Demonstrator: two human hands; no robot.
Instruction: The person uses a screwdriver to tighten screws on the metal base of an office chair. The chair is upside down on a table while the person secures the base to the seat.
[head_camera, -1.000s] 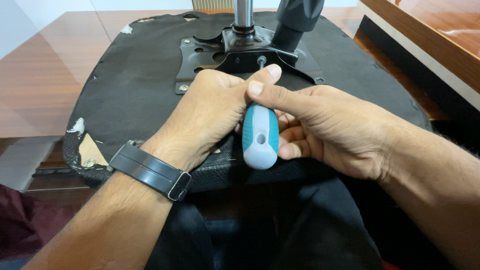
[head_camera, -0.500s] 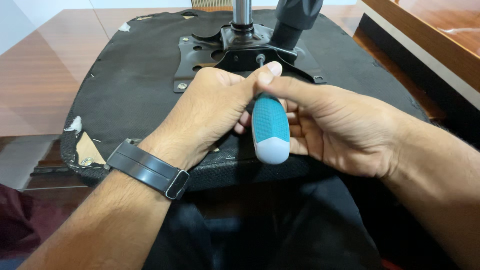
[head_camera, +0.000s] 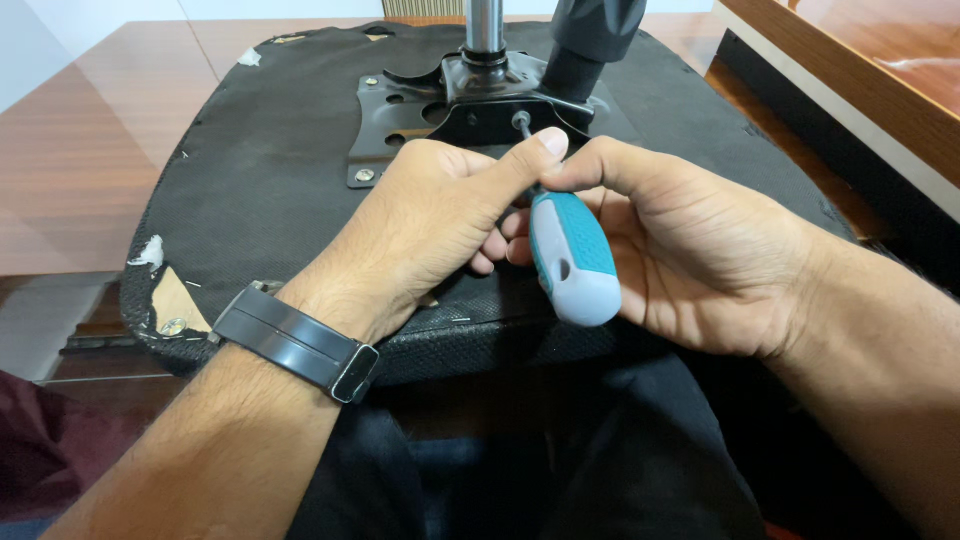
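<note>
An upturned black chair seat (head_camera: 270, 180) lies across my lap, its black metal mounting plate (head_camera: 400, 120) and chrome post (head_camera: 485, 25) facing up. My right hand (head_camera: 690, 250) grips a screwdriver (head_camera: 570, 260) with a teal and grey handle, its shaft tip near a bolt on the plate. My left hand (head_camera: 440, 220) rests on the seat, thumb and fingers pinching the shaft just above the handle. A dark band sits on my left wrist (head_camera: 295, 340).
A wooden floor (head_camera: 80, 150) lies to the left. A wooden desk edge (head_camera: 850, 80) runs along the right. The seat's fabric is torn at the near left corner (head_camera: 170, 300). A black lever or arm (head_camera: 590, 40) rises beside the post.
The screwdriver handle has turned in my right hand, and both hands have shifted slightly up toward the plate. The seat has not moved.
</note>
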